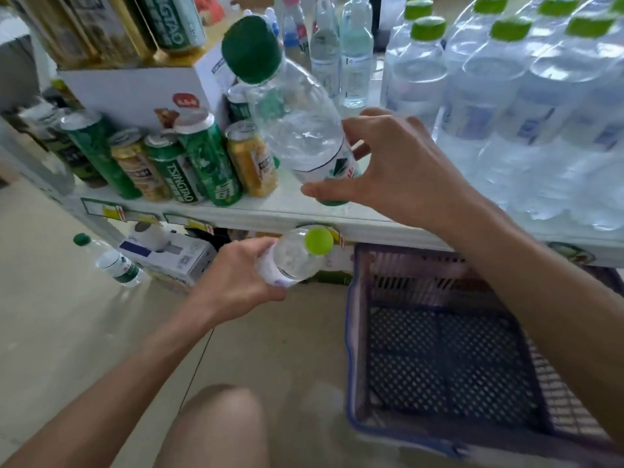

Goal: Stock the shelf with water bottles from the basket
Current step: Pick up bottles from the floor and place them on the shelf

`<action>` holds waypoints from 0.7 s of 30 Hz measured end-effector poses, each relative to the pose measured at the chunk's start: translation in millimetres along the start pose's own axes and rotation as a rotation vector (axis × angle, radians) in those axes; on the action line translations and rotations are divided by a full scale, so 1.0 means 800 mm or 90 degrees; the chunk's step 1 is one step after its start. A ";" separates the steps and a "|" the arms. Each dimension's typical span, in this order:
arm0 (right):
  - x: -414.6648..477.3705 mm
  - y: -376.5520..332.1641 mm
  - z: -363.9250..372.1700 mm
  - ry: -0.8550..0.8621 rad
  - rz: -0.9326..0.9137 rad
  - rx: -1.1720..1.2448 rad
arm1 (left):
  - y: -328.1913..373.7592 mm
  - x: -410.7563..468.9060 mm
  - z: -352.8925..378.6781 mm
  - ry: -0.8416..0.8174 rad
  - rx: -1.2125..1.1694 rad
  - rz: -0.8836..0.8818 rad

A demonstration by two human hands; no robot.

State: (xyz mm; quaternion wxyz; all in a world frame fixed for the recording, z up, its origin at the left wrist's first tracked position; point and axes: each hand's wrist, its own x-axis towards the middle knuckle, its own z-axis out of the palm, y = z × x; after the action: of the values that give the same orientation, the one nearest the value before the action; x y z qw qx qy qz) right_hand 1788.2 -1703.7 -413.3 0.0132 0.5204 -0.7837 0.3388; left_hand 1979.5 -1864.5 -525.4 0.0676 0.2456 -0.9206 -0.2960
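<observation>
A clear water bottle with a dark green cap stands tilted to the left on the white shelf, its base near the front edge. My right hand wraps its lower part, thumb in front and fingers behind. Below the shelf edge my left hand grips a smaller water bottle with a light green cap, cap pointing at me. The blue plastic basket sits on the floor at the lower right, under my right forearm; only its mesh bottom shows.
Several light-green-capped water bottles fill the shelf's right side. Beer cans and a white carton crowd the left. Another dark-green-capped bottle lies on the floor beside a white box. My knee is at the bottom.
</observation>
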 end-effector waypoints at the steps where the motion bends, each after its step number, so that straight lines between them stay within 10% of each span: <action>1: -0.006 0.009 -0.013 0.009 0.022 0.006 | 0.014 0.003 -0.007 0.000 -0.024 0.006; 21: -0.094 0.139 -0.051 0.113 0.309 0.060 | 0.207 0.117 0.051 0.181 -0.355 0.074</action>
State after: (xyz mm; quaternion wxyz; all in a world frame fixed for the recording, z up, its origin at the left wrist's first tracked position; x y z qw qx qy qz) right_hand 1717.1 -1595.6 -467.4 -0.0242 0.2850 -0.8647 0.4128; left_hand 1819.0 -1772.8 -464.9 0.2771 0.2033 -0.7979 -0.4953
